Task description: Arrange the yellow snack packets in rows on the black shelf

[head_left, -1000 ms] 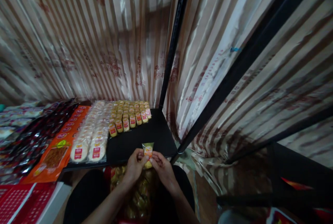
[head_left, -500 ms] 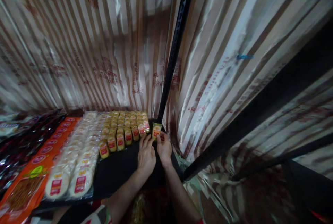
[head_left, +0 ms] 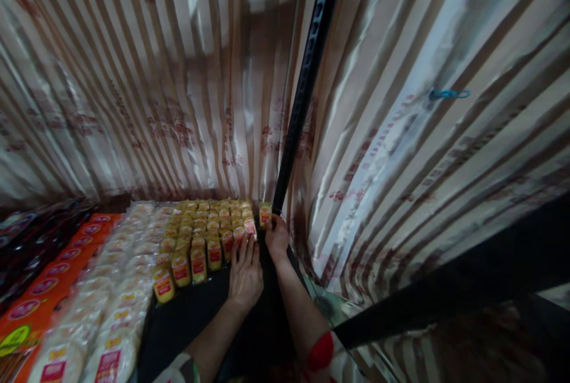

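Between the fingers of my right hand (head_left: 276,237) is a small yellow packaged snack (head_left: 265,214) with a red label, held upright near the back corner of the black shelf (head_left: 191,323). My left hand (head_left: 246,273) lies flat with fingers stretched out, its fingertips at the front of the rightmost packs. Rows of the same yellow packaged snacks (head_left: 199,259) stand to the left of my hands, red labels facing me. A gap separates the held pack from these rows.
Left of the yellow rows lie two rows of clear-wrapped round flat cakes (head_left: 111,356), then orange packets (head_left: 53,276) and dark shiny packs (head_left: 40,246). A black metal post (head_left: 303,86) rises at the corner. Striped plastic sheeting (head_left: 200,74) hangs behind, with a blue clip (head_left: 449,94).
My right hand has carried the yellow pack farther back, towards the corner post. My left hand has flattened out beside the rows. The view has shifted slightly.
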A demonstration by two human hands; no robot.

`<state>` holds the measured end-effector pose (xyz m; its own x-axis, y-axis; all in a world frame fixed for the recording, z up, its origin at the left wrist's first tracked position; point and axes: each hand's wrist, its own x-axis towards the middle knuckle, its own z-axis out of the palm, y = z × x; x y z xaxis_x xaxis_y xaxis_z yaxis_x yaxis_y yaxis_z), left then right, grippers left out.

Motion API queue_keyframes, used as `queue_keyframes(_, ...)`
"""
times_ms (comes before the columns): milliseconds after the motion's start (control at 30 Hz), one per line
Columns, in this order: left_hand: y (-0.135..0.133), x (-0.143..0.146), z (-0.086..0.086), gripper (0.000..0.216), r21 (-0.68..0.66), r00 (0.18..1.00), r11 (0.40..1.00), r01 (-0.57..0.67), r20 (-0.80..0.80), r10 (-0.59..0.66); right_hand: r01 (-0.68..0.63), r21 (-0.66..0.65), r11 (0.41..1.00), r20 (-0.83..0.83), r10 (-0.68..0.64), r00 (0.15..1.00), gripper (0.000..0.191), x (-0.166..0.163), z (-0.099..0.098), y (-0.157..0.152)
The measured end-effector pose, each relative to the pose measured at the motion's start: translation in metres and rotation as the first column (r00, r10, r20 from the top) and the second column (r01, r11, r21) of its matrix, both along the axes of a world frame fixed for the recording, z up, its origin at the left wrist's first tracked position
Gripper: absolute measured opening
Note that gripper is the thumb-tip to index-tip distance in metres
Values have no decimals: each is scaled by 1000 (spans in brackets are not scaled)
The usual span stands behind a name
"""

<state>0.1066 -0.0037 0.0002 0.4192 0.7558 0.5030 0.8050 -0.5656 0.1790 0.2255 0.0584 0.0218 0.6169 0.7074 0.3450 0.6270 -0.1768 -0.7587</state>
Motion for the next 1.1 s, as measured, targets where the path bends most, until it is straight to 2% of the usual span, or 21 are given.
queue_keyframes(233,1,1,0,46,-36,1000,999,20,-3,-20,-56,-34,998,-85,53,995,27,0,-14,27)
queue_keyframes(433,3,2,0,46,-65,1000,998,25,-11,-26,-76,-70,995,-21,74,997,16,-5,-13,30)
queue_keyframes(633,2,1,3,48,-82,999,996,44,-10,-45,-1,-106,994,59,7,998,15,-6,-14,30)
queue_keyframes(767,2,0,5,48,-82,999,995,51,-5,-52,-68,-61,996,27,70,997,15,-6,-18,31)
queue_keyframes(933,1,0,5,46,-79,999,995,53,0,-53,-79,-45,996,-63,76,995,21,-4,-21,30)
queue_keyframes(1100,0,-1,6,47,-43,997,996,75,15,-74,-45,84,995,-129,56,990,29,-6,-18,22)
